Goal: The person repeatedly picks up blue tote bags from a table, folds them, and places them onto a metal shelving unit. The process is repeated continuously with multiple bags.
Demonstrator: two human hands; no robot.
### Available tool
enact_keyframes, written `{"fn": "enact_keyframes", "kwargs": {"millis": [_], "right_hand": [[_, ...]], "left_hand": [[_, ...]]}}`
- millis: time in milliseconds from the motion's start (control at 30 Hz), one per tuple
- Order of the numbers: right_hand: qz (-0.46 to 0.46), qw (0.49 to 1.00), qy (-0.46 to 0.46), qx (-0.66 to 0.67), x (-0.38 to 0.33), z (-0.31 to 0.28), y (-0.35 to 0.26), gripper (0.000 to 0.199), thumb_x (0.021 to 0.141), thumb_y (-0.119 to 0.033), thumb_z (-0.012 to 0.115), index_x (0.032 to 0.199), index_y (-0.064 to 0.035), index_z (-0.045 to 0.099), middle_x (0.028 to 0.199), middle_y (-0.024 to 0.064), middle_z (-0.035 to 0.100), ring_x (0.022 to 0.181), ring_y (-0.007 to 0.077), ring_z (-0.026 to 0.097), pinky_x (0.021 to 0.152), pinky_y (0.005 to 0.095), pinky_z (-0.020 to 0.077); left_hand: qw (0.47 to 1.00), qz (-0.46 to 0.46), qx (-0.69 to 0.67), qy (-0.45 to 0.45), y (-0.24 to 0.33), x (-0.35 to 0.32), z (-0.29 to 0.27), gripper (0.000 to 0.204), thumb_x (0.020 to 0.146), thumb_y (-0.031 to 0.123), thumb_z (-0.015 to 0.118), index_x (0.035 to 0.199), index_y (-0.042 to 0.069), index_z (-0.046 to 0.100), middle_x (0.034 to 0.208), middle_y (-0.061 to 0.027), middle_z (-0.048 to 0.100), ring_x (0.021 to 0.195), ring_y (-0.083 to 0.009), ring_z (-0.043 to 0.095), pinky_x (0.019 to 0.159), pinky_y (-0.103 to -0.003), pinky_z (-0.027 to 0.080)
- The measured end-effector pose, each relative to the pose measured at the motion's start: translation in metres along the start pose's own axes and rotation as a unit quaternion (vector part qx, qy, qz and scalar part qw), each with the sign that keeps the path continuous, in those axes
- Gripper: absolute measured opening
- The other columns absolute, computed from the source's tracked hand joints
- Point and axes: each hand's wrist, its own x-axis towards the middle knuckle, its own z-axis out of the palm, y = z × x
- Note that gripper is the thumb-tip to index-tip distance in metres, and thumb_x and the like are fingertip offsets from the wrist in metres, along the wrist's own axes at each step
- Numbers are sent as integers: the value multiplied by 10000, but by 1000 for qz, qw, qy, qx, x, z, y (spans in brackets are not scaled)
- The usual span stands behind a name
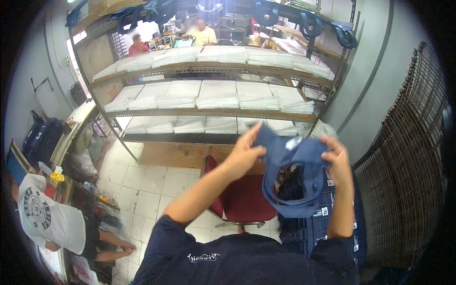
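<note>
Across the far side we see a metal shelving rack (209, 112), its shelves lined with stacks of white sheets (217, 97). On the right we have tall brown wire grids (403, 161) leaning near the wall. At the near left we notice a co-worker in a white shirt (50, 216). In the middle we find a red chair (247, 199), and to its right a pile of navy fabric goods (295, 232). Above the chair and pile, raised in the air, we hold a navy fabric piece with looped straps (304, 156) hanging down. Our left hand (248, 151) pinches its left end between thumb and fingers; our right hand (338, 159) grips its right end. On the fabric we see a small white patch (293, 143), blurred.
</note>
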Motion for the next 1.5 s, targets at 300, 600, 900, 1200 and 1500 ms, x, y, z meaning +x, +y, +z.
{"fn": "enact_keyframes", "kwargs": {"millis": [300,600,900,1200,1500], "right_hand": [[-313,942,84,-85,196,-7,-184,435,763,-45,610,1192,-16,542,1232,99,541,1052,116,516,847,246,410],[-461,876,117,86,422,21,-222,184,793,-119,578,951,-29,604,754,105,637,653,233,628,667,324,515],[-431,898,84,-27,616,2,-209,164,808,-59,623,959,-36,682,865,47,655,786,110,592,689,205,449],[-324,937,14,-131,684,18,-165,278,769,-163,602,999,-28,681,927,76,664,855,165,622,818,263,468],[-482,755,174,-410,684,41,-136,191,774,-164,606,915,-94,715,970,147,669,913,278,640,831,342,487]], "left_hand": [[891,364,254,101,214,153,-4,434,726,61,581,1155,-2,567,1093,-104,591,867,-157,589,773,-261,474],[857,433,182,210,307,333,-39,484,757,11,584,1223,-42,469,931,-131,605,764,-173,597,638,-277,507],[852,459,207,143,317,506,-147,194,805,89,562,978,6,597,821,-58,618,792,-143,598,680,-269,493],[686,304,547,371,288,542,-171,189,689,198,613,769,53,703,840,-164,677,848,-288,650,783,-347,495],[570,301,662,382,270,576,-180,248,754,238,582,878,53,693,903,-216,657,929,-344,632,820,-409,496]]}}
